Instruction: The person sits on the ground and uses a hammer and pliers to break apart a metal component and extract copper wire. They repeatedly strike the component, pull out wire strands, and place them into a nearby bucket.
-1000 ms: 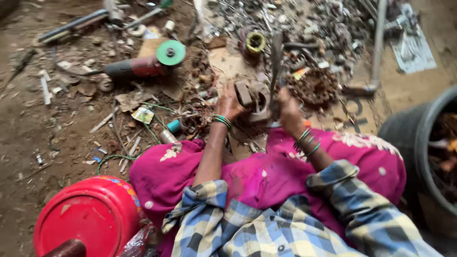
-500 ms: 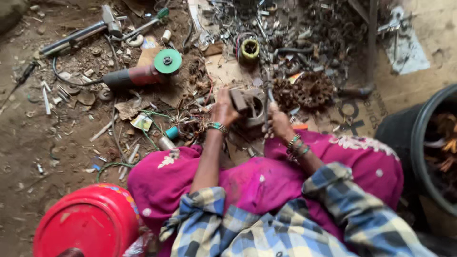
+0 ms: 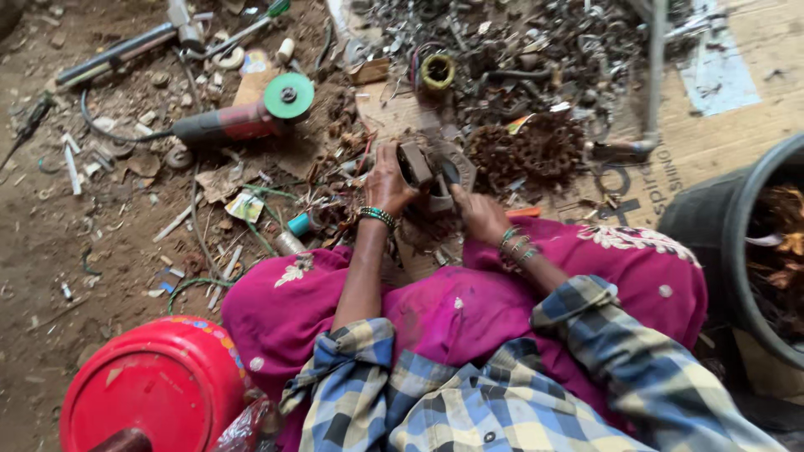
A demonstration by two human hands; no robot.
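Note:
I sit on the ground with magenta cloth over my knees and checked sleeves. My left hand point(image 3: 387, 180) grips a rusty metal motor part point(image 3: 435, 172) from its left side, just beyond my knees. My right hand point(image 3: 479, 213) holds the same part from the lower right, with a dark tool tip between its fingers against the part. Both wrists carry green bangles. The underside of the part is hidden by my hands.
An angle grinder point(image 3: 239, 117) with a green disc lies at the left. A heap of scrap metal point(image 3: 536, 67) and a rusty coil point(image 3: 528, 151) lie ahead on cardboard point(image 3: 720, 142). A red round container point(image 3: 151, 393) stands at lower left, a black tub point(image 3: 745, 243) at right.
The view has shifted slightly. My right hand has dropped from the top of the metal part to its lower right side. My left hand keeps its grip.

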